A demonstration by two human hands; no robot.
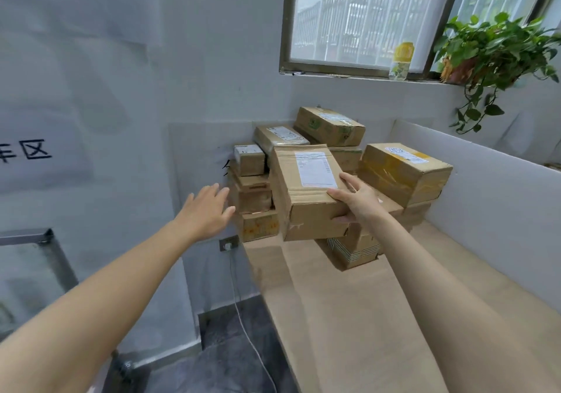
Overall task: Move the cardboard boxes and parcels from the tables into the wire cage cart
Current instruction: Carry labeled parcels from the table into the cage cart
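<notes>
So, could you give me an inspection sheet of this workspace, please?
Surface: light wooden table, white partition along its right side.
Job's things: cardboard boxes stacked at the far end; one labelled box held in front of them.
Clutter: nothing seen.
Hands: right hand grips the labelled box; left hand open, reaching toward the stack.
Cables: white cable hangs from a wall socket to the floor.
Surroundings: window; bottle and potted plant on the sill; metal frame at left.
</notes>
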